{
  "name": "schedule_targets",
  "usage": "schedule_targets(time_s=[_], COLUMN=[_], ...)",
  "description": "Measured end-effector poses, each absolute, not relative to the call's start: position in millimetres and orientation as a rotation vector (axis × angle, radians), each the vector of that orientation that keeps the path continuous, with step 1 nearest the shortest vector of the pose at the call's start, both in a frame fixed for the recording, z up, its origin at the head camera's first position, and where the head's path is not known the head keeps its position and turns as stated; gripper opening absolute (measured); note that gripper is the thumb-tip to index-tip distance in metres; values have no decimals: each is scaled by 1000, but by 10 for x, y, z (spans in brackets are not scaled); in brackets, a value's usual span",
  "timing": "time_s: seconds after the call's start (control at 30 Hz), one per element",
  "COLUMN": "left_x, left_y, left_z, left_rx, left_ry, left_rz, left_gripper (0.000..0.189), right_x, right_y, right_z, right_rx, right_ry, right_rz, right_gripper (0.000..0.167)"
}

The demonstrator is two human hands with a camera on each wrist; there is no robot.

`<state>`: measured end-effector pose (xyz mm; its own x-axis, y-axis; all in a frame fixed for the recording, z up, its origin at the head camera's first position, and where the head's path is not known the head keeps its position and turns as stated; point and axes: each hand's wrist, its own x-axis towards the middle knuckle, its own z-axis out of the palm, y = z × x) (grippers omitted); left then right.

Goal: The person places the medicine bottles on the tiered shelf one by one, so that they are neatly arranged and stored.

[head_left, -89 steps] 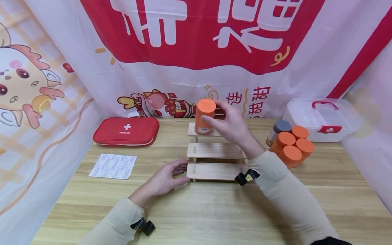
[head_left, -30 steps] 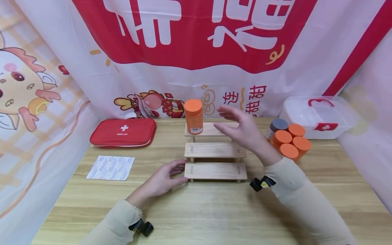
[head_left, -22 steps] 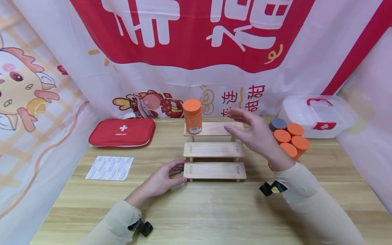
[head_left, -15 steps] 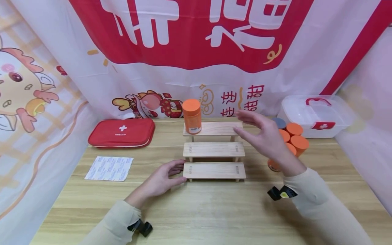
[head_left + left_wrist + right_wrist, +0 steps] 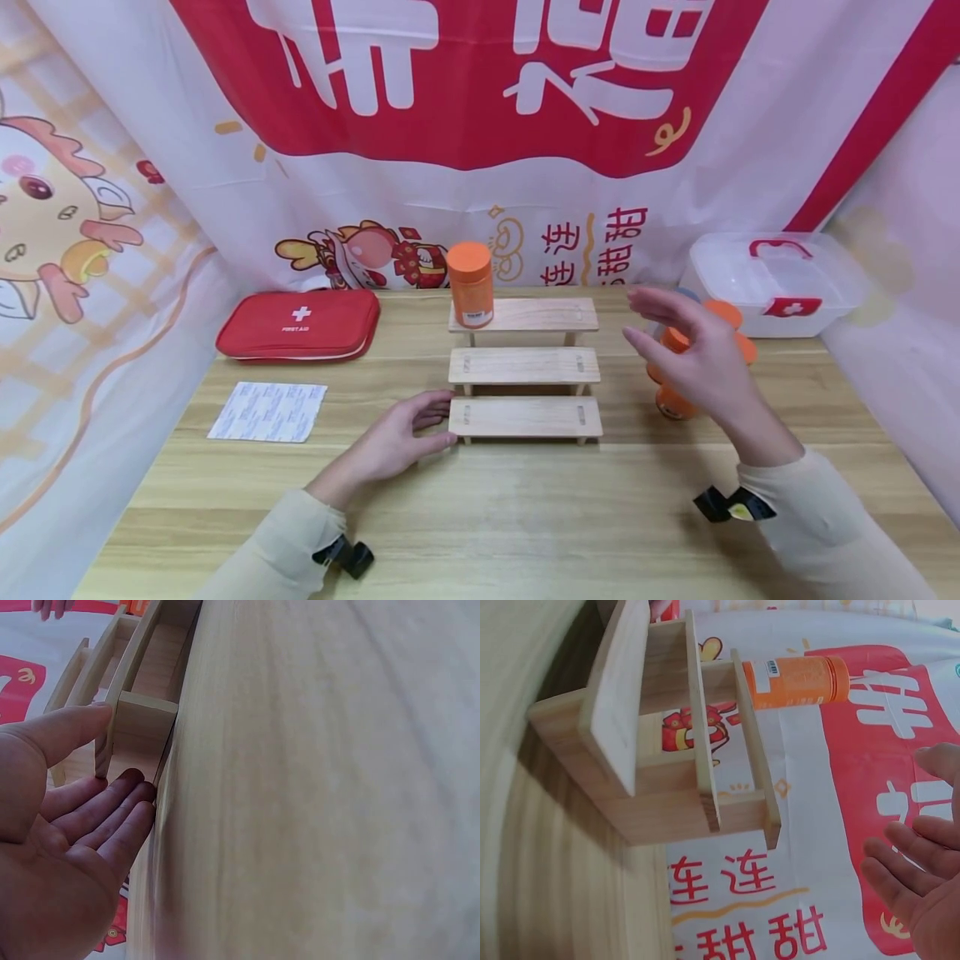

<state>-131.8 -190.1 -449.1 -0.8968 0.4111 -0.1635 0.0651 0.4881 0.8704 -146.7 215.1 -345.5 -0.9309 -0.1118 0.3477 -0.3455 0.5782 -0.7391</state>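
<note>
A small three-step wooden display rack (image 5: 525, 367) stands mid-table. One orange, orange-capped bottle (image 5: 471, 285) stands upright at the left end of its top step. My left hand (image 5: 401, 433) rests against the left end of the lowest step. In the left wrist view its thumb (image 5: 75, 727) touches one corner of that board, and its nearly straight fingers (image 5: 105, 817) lie by the other. My right hand (image 5: 697, 358) holds nothing; with thumb and fingers spread, it overlaps the cluster of orange bottles (image 5: 722, 313) to the rack's right. It partly hides them and a grey-capped one.
Behind the bottles is a clear white first-aid box (image 5: 780, 279) with a red handle. A red first-aid pouch (image 5: 300, 325) lies at the back left, with a printed white sheet (image 5: 267, 412) in front of it. A printed cloth (image 5: 420, 183) hangs behind the wooden table (image 5: 525, 517).
The right hand placed the orange bottle on the top step's left end, let go and moved right to the other bottles. The left hand stayed at the rack.
</note>
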Motion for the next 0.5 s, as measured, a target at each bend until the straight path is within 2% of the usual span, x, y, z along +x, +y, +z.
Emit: schedule_targets(time_s=[0.5], left_x=[-1324], left_y=[-1904], left_z=[-4507], left_rx=[418], left_ry=[2374], left_rz=[1393], left_gripper=[66], right_x=[-1222], right_y=[2485], right_z=[-3620], right_rx=[392], right_ry=[-2481], right_rz=[1163], right_gripper=[51])
